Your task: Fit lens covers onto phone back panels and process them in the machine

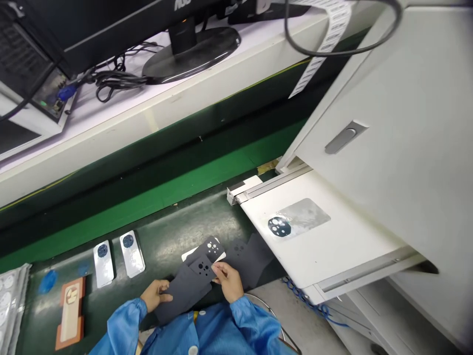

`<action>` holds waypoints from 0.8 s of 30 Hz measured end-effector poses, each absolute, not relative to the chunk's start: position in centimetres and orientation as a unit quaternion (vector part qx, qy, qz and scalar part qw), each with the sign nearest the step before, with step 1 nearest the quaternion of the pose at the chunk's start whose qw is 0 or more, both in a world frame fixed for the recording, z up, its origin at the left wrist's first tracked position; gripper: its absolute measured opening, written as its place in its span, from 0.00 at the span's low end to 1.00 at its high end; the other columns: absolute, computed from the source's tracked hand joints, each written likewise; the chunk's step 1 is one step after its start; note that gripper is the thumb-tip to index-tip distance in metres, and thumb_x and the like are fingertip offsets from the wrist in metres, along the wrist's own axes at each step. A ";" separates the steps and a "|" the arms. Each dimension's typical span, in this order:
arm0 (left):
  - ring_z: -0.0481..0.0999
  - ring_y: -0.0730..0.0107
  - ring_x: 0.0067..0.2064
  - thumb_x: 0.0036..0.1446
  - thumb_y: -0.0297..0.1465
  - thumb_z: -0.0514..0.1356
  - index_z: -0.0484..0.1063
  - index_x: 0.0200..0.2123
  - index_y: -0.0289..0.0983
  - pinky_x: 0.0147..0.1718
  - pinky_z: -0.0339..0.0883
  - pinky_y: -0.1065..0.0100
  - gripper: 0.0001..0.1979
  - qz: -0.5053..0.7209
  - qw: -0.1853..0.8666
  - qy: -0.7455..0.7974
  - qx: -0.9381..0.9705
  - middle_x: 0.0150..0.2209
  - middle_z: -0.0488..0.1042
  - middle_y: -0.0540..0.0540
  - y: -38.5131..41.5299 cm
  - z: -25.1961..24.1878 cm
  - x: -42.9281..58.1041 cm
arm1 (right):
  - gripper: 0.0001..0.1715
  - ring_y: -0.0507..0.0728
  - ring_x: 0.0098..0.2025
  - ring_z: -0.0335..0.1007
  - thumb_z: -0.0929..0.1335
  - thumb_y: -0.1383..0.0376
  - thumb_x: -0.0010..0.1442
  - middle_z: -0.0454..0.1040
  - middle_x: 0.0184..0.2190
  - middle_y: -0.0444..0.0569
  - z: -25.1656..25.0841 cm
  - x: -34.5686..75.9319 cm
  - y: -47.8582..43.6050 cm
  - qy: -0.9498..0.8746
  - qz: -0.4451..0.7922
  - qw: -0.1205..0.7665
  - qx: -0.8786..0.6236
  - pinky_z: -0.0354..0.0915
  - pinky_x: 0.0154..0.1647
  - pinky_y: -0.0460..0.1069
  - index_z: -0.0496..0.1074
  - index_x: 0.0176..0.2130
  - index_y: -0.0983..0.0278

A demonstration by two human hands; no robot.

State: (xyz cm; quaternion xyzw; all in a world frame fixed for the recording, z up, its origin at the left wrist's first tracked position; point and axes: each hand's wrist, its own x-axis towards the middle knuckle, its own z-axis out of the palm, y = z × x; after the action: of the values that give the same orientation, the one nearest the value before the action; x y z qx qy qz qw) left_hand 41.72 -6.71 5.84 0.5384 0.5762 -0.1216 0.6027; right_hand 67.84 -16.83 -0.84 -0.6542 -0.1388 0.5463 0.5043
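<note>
Both hands are at a fan of thin dark grey phone-back sheets (188, 283) with round camera cut-outs. My left hand (156, 295) is closed on the left edge of these sheets, thumb on top. At the upper right corner, beside the cut-outs, the fingertips of my right hand (228, 282) pinch the top sheet. Another grey sheet with holes (211, 246) lies just beyond, over a white piece (189, 254) that is partly hidden. More dark sheets (251, 259) rest on the dark green bench, to the right of my right hand.
Two silvery phone backs (132, 259) (104, 268) lie at left, near an orange-and-cream fixture (71, 313) and a clear plastic tray (11, 305). At right, a white platform (295, 256) carries a clear phone-shaped sheet (306, 216). A monitor (111, 29) stands on the shelf above.
</note>
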 end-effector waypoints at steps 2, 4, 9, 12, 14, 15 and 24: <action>0.77 0.66 0.35 0.53 0.32 0.68 0.73 0.33 0.33 0.40 0.72 0.61 0.09 -0.119 0.634 0.559 0.521 0.31 0.76 0.49 -6.7 4.9 40.8 | 0.12 0.51 0.33 0.73 0.69 0.60 0.63 0.74 0.34 0.45 -1.3 69.1 -17.2 -0.105 0.520 0.513 -0.675 0.72 0.33 0.48 0.72 0.39 0.68; 0.77 0.68 0.35 0.58 0.32 0.64 0.72 0.35 0.32 0.39 0.72 0.61 0.08 -0.106 0.658 0.550 0.503 0.33 0.76 0.49 -6.6 3.9 39.7 | 0.13 0.52 0.36 0.73 0.67 0.59 0.65 0.74 0.37 0.46 -1.6 70.8 -17.5 -0.079 0.484 0.523 -0.698 0.73 0.36 0.50 0.71 0.42 0.67; 0.77 0.68 0.36 0.62 0.33 0.61 0.72 0.40 0.32 0.39 0.73 0.61 0.09 -0.058 0.681 0.554 0.475 0.36 0.76 0.48 -6.3 1.8 37.8 | 0.14 0.52 0.36 0.73 0.67 0.58 0.65 0.74 0.38 0.47 -0.7 71.1 -16.9 -0.123 0.477 0.510 -0.705 0.73 0.37 0.51 0.71 0.44 0.67; 0.77 0.68 0.35 0.64 0.38 0.58 0.73 0.39 0.32 0.39 0.73 0.61 0.14 -0.039 0.690 0.554 0.464 0.34 0.76 0.48 -6.4 0.8 37.7 | 0.13 0.52 0.35 0.73 0.68 0.59 0.64 0.75 0.37 0.46 0.0 66.8 -15.8 -0.194 0.497 0.469 -0.703 0.73 0.35 0.49 0.71 0.42 0.67; 0.77 0.67 0.35 0.65 0.43 0.56 0.73 0.38 0.32 0.40 0.72 0.60 0.18 -0.026 0.696 0.552 0.459 0.33 0.76 0.48 -6.6 0.3 37.9 | 0.12 0.51 0.33 0.73 0.68 0.59 0.64 0.75 0.34 0.45 0.2 63.6 -15.1 -0.246 0.511 0.425 -0.706 0.73 0.33 0.48 0.72 0.39 0.67; 0.78 0.67 0.35 0.64 0.44 0.56 0.74 0.38 0.32 0.40 0.72 0.60 0.19 -0.020 0.699 0.549 0.458 0.33 0.77 0.48 -6.7 0.1 38.0 | 0.12 0.51 0.32 0.73 0.68 0.59 0.64 0.74 0.32 0.44 0.3 62.5 -14.8 -0.272 0.515 0.398 -0.709 0.72 0.32 0.48 0.72 0.38 0.67; 0.80 0.59 0.34 0.38 0.53 0.70 0.76 0.36 0.33 0.39 0.71 0.62 0.30 0.055 0.715 0.535 0.447 0.31 0.81 0.45 -6.8 0.2 37.8 | 0.26 0.65 0.60 0.58 0.72 0.62 0.58 0.61 0.59 0.54 1.7 68.4 -12.1 -0.306 0.309 0.179 -0.883 0.61 0.57 0.64 0.66 0.55 0.63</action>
State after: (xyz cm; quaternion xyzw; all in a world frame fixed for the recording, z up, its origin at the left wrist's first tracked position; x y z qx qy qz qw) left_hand 37.79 -6.78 0.23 0.4469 0.5348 0.0554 0.7150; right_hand 68.35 -12.14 1.69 -0.8827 -0.3057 0.3086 0.1794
